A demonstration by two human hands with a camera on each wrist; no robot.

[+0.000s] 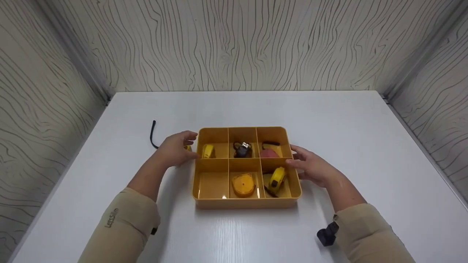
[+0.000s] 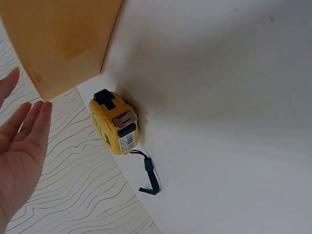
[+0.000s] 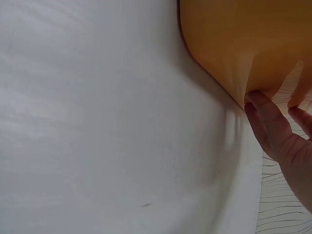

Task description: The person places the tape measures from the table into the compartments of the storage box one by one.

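An orange-yellow box (image 1: 246,204) with six compartments stands on the table between my hands. My left hand (image 1: 177,148) is at its left wall, fingers extended. My right hand (image 1: 310,166) touches the right wall with its fingertips, its thumb at the rim. In the back row lie a small yellow tape measure (image 1: 208,150), a black item with a metal tip (image 1: 242,149) and a pink-red item (image 1: 269,153). In front are an orange rounded case (image 1: 243,184) and a yellow tape measure (image 1: 277,179). Outside, beyond my left hand, lies another yellow-and-black tape measure (image 2: 114,122).
A black wrist strap (image 1: 153,135) of the outer tape measure lies on the white table (image 1: 237,109) left of the box. Wood-patterned panels (image 1: 226,47) border the table at the back and both sides. A black device (image 1: 326,235) hangs at the right sleeve.
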